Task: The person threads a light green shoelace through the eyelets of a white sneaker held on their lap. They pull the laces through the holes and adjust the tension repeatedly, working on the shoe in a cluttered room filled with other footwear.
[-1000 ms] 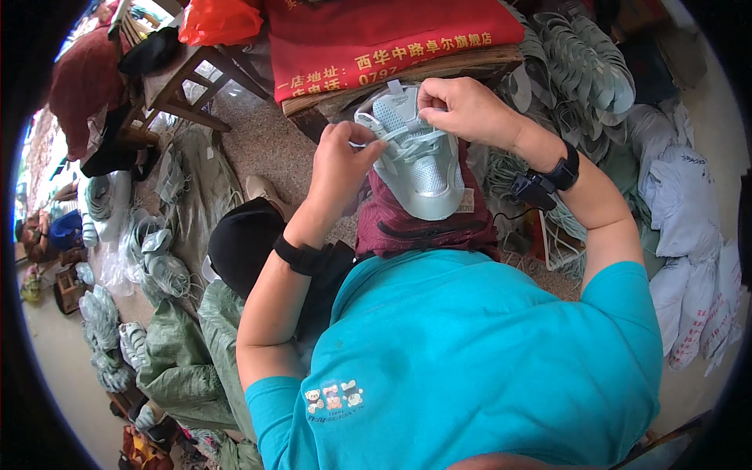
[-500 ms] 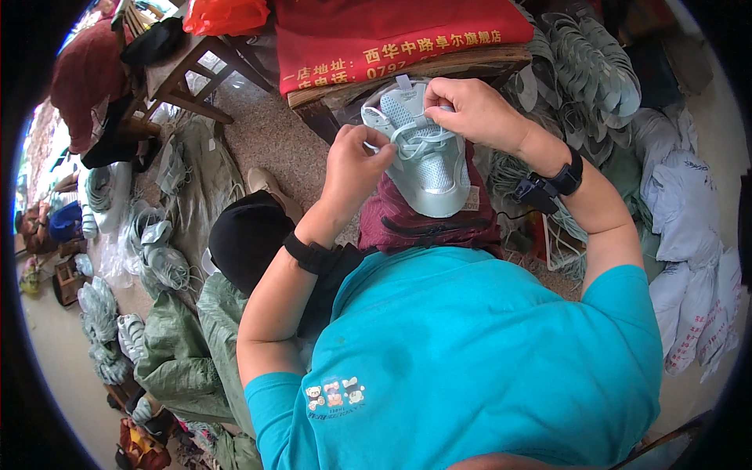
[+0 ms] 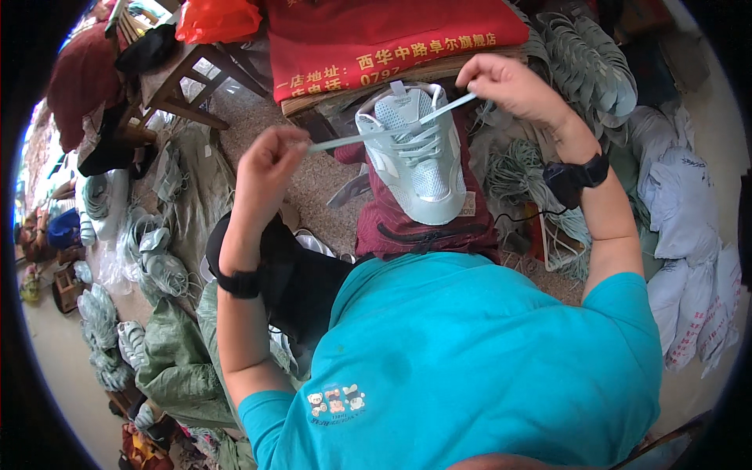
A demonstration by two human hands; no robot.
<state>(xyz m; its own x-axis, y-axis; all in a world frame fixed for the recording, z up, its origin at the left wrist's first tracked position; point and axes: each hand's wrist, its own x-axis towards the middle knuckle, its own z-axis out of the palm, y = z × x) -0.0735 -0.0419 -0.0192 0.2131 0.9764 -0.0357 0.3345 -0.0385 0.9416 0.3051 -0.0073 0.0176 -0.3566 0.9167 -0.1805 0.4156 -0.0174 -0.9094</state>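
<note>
A pale grey-green sneaker (image 3: 431,176) lies on the maroon cloth (image 3: 392,235) over my lap, its toe pointing toward me. Its shoelace (image 3: 345,142) is stretched out to both sides above the tongue. Off to the left of the shoe, my left hand (image 3: 270,160) pinches one end of the lace. My right hand (image 3: 509,86), higher and to the right, has its fingers closed on the other end. The lower rows of lacing lie across the front of the shoe.
A wooden bench or table (image 3: 407,66) draped with a red printed cloth (image 3: 392,31) stands just beyond the shoe. Bundles of shoe parts (image 3: 591,63) and white sacks (image 3: 689,204) are at the right. Green sacking (image 3: 180,352) and more bundles lie left; a person (image 3: 82,86) sits far left.
Both hands have moved apart from the shoe, the left one leftward and the right one up and right. The lace between them is now drawn out straight.
</note>
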